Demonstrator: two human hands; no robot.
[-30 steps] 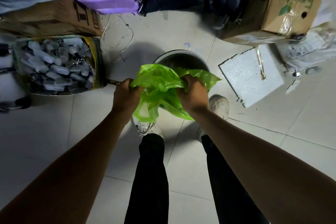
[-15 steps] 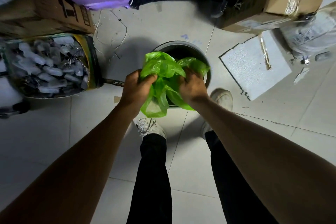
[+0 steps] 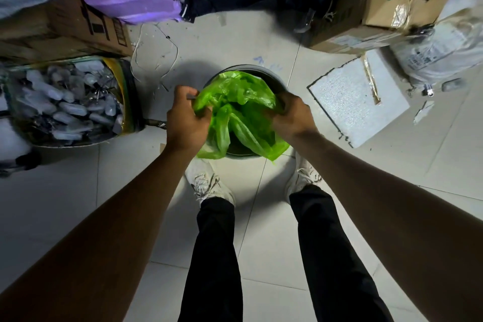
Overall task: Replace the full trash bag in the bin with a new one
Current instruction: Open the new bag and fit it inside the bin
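Boxes and bags are crowding the pale tiled floor [image 3: 78,204] around a round bin [image 3: 271,81]. The person's left hand [image 3: 187,119] and right hand [image 3: 292,112] are each gripping the green trash bag [image 3: 235,102], fingers curled tight on its bunched plastic. Between their fingers the bag is sagging over the bin's mouth.

Bag [image 3: 235,102] held in both hands: bright translucent green, plain. Bin [image 3: 271,78] under the grip: grey rim, dark interior. Trousers [image 3: 217,256] below the grip: black. Shoes [image 3: 206,185]: white. Floor [image 3: 261,42]: pale grey tiles. Box [image 3: 392,0] beyond, right: brown, green lettering.
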